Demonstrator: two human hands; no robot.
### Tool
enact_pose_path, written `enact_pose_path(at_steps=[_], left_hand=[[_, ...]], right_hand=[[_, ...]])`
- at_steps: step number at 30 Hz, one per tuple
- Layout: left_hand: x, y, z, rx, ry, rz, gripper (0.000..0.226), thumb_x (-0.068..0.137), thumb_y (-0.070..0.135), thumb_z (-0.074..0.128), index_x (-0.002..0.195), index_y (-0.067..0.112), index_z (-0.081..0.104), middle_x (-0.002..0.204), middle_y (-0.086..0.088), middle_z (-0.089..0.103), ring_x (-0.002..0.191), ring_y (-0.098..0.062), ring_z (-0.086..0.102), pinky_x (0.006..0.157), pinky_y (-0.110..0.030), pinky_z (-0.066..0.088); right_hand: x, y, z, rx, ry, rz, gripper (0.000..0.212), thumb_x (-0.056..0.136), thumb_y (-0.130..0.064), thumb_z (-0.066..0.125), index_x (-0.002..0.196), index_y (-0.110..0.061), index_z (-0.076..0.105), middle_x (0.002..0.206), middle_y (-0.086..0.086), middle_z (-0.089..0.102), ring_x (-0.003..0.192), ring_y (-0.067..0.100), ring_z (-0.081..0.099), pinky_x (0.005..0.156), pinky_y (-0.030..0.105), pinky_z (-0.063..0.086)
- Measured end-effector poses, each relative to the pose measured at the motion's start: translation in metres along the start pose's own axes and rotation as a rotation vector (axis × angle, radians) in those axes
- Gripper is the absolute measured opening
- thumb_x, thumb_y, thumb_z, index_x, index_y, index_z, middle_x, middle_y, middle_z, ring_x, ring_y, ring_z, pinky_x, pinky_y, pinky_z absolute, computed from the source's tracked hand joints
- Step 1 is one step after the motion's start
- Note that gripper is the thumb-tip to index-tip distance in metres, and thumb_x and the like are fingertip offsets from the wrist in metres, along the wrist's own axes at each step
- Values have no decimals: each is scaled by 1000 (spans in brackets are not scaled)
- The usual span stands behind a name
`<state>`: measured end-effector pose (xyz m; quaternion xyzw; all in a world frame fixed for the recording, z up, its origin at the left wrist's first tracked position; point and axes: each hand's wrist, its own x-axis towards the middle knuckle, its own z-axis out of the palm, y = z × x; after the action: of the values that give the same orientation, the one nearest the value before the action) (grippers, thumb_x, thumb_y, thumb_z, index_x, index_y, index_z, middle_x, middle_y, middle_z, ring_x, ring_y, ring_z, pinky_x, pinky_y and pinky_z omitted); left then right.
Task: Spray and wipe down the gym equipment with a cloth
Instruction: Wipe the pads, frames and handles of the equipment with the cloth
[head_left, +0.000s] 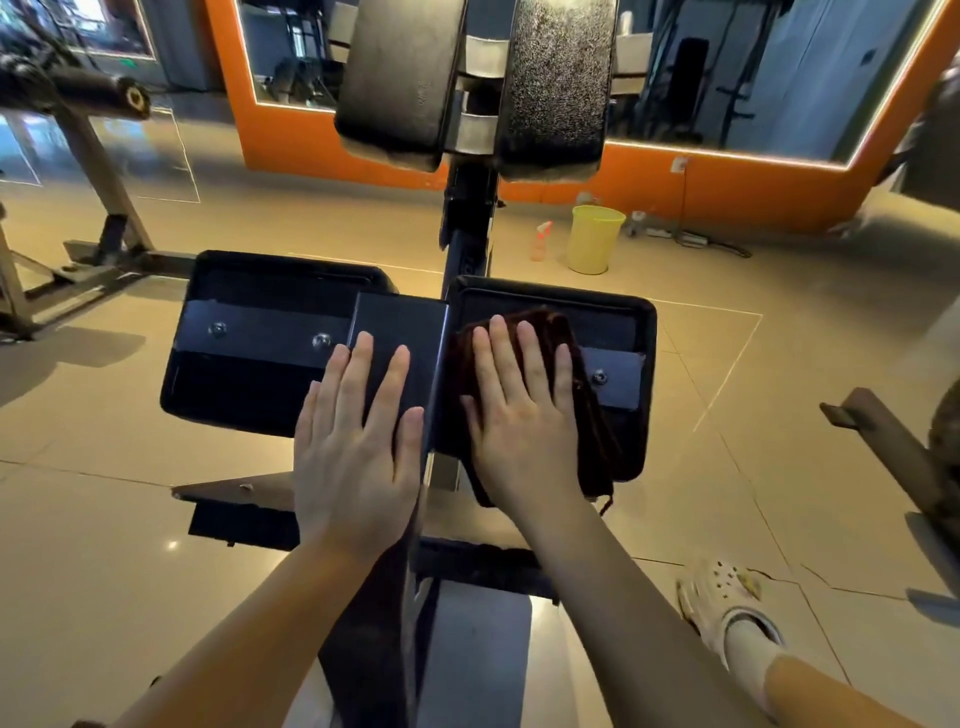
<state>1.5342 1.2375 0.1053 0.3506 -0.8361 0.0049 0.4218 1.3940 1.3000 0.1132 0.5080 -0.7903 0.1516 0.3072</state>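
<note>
A gym machine stands before me with two black pads seen from their undersides, joined by a dark metal bracket (400, 338). My left hand (358, 441) lies flat with straight fingers on that bracket and the left pad (234, 379). My right hand (524, 415) presses flat on a dark brown cloth (592, 431) spread over the right pad (623, 322). Farther off, two upright black pads (400, 78) rise on the machine's central post. A pinkish spray bottle (541, 241) stands on the floor beyond the machine.
A yellow bucket (595, 239) sits beside the spray bottle, near an orange wall with mirrors (727, 187). Another machine's frame (104, 171) stands at left, and a metal bar (893, 452) juts in at right. My foot in a white clog (727, 603) rests on the tiled floor.
</note>
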Motion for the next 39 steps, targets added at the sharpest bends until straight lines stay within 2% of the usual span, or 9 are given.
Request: enact_pose_path(at_steps=[3,7,13,17,22,26,31,35,39], left_hand=[[0,-1,0,5,-4,2,52,101,39,27,148,19,33,156,-10,30,145,-26,22,116,-43,16],[1,0,0,17,-1,-9,52,101,40,26,149,21,32,157,-9,29,146,-25,20,116,-41,14],[0,0,2,8,8,-20,52,101,42,26,148,21,34,156,-9,29,146,-25,21,115,-44,20],[-1,-1,1,11,8,-11,52,101,41,26,148,20,35,157,-8,29,146,-25,21,115,-41,17],[-1,-1,-1,0,-3,-17,52,101,40,26,149,21,34,158,-8,27,146,-24,18,115,-41,15],[-1,0,0,4,-6,-16,53,100,41,27,149,21,33,158,-8,27,146,-25,18,115,-42,15],[-1,2,2,-13,2,-24,53,100,42,28,148,21,35,157,-10,29,146,-27,20,115,-43,17],[-1,0,1,-6,13,-22,53,100,41,27,148,20,36,156,-11,30,146,-28,21,114,-45,21],[0,0,0,-3,1,-23,54,100,43,26,148,20,35,157,-11,29,146,-27,20,115,-46,20]], right_hand=[[-17,31,-5,-16,-9,-41,56,102,-42,28,153,-18,26,160,1,23,149,19,15,121,42,7],[-54,62,-7,19,106,25,50,101,-35,32,147,-15,39,155,5,34,147,24,22,120,47,15],[-68,29,9,-29,113,-35,51,98,-27,37,147,-13,39,156,8,33,146,29,21,119,48,12],[-50,-9,15,-26,50,-147,64,91,-21,54,150,-10,30,159,10,24,147,28,15,120,44,10],[-48,19,7,-76,25,-252,64,89,-25,64,146,-10,39,155,8,35,143,26,28,116,45,22],[-74,65,-4,-51,121,-23,55,96,-40,44,141,-8,46,146,13,44,137,30,35,114,47,27],[-86,57,2,21,190,181,51,99,-32,41,140,-2,46,143,17,41,137,34,33,115,52,27],[-69,14,10,42,158,47,51,96,-28,40,141,-5,45,142,16,44,137,31,32,117,47,18],[-58,-1,10,30,134,36,54,93,-26,55,143,-7,45,140,13,45,132,30,35,111,45,22]])
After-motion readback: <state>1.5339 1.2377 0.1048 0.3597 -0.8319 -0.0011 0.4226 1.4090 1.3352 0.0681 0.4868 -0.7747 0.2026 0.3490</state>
